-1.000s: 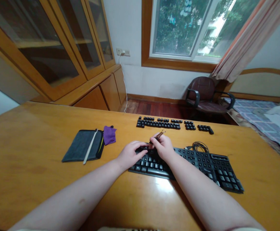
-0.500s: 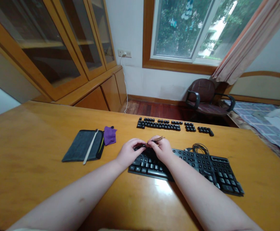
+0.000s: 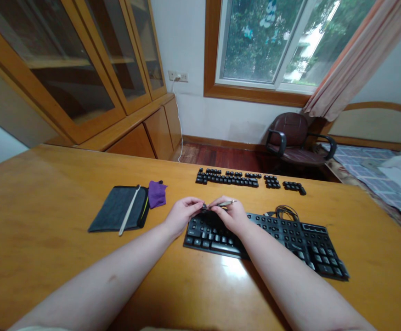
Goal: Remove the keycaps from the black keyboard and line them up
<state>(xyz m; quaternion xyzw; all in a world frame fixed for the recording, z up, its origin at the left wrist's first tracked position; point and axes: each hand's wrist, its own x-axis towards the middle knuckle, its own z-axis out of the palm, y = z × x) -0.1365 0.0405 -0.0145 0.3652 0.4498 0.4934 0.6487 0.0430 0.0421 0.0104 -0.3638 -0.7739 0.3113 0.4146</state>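
Keycap, or what looks like one: a small black piece pinched at the tips of my left hand, thumb and fingers drawn nearly together around it, by the far left corner of the keyboard. My right hand faces it, fingers folded around a slim tool whose tip points at the piece; whether the two touch, I cannot tell.

I judge the piece very light, hard and stiff, most likely smooth plastic, so it could skid from between my fingertips if I squeezed at a slant. Its side walls seem the best hold: thumb on one, forefinger on the opposite, leaving top and underside free. Firm pressure should not bend it, though the underside, if hollow, would be the part to spare from a hard point. The tool seems thin and stiff, and sits best as I have it, like a pen, gripped near its working end.

More loose keycaps lie in rows on the desk beyond my hands; they look just as light, and a nudge would scatter them.
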